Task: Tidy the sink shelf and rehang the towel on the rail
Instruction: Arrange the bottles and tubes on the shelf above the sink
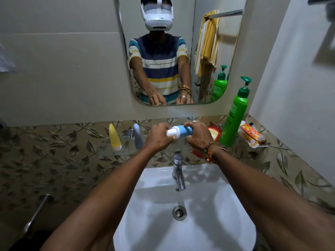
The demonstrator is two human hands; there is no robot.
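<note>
A blue tube with a white cap (178,132) is held sideways above the glass shelf (108,147). My left hand (158,137) grips its white cap end and my right hand (198,135) grips its blue body. On the shelf stand a yellow tube (114,137) and a grey tube (138,136). A red tube (214,132) sits behind my right hand, partly hidden. A tall green pump bottle (234,116) stands to the right. The yellow striped towel (208,42) shows only in the mirror, bunched on a rail (228,13).
A toothpaste box (251,135) lies in a holder at the far right. Below the shelf are the chrome tap (178,171) and white basin (208,205). The mirror (126,51) hangs above. A metal pipe (37,212) juts out low on the left wall.
</note>
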